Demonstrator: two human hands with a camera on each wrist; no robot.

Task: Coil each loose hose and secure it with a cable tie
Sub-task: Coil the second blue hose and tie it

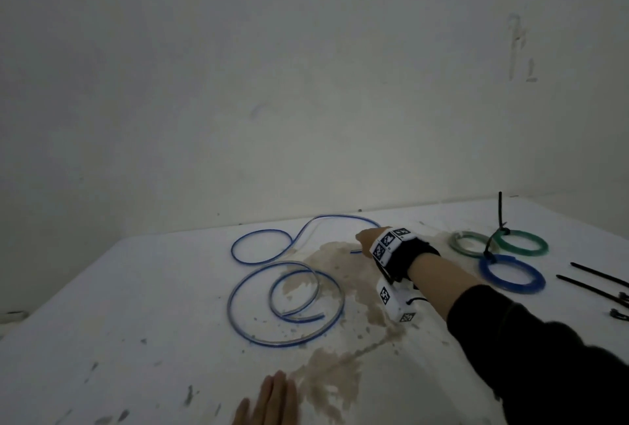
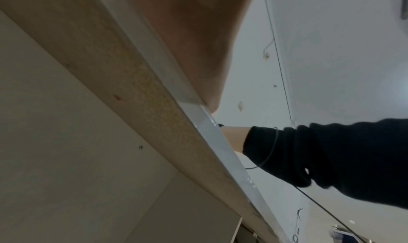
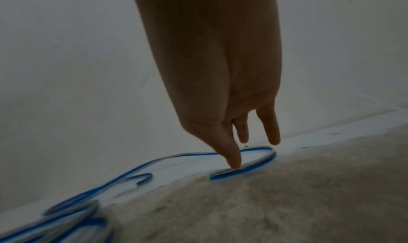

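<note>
A long loose hose (image 1: 230, 302), clear with a blue stripe, sprawls in open loops across the middle of the white table (image 1: 136, 288). My right hand (image 1: 362, 237) reaches out to its far end (image 1: 355, 250). In the right wrist view the fingers (image 3: 234, 159) are straight and point down. One fingertip touches the hose (image 3: 243, 172) close to its cut end, and nothing is gripped. My left hand (image 1: 269, 401) lies flat with straight fingers at the table's near edge and holds nothing. In the left wrist view its palm (image 2: 187, 46) lies over the table edge (image 2: 209, 133).
At the right lie three coiled hoses, grey (image 1: 456, 243), green (image 1: 541, 244) and blue (image 1: 512, 288), bound with black cable ties (image 1: 500, 213). Loose black cable ties (image 1: 595, 278) lie further right. A brown stain (image 1: 340, 264) spreads over the table. A wall stands behind.
</note>
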